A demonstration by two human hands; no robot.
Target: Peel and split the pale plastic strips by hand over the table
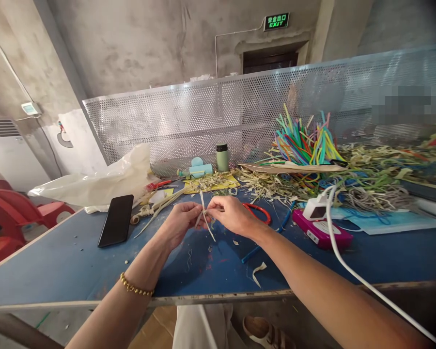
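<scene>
Pale, narrow strips (210, 232) that look like dried plant fibre cross between my hands, a little above the blue table. My left hand (184, 219) pinches them from the left, thumb and fingers closed. From the right, my right hand (228, 213) grips the same strips close to where they cross, its fingertips partly hidden behind the hand. One end of a strip points up and another hangs down. Right of my right hand lies a red-handled tool (258, 213), partly covered by the wrist.
A black phone (115, 221) lies left on the table (76, 261). Behind are a plastic bag (105, 177), red-handled pliers (159, 184), a green bottle (222, 157) and husk scraps (265, 186). To the right sit colourful pipe cleaners (305, 143) and a magenta box (323, 232) with a white cable (343, 261).
</scene>
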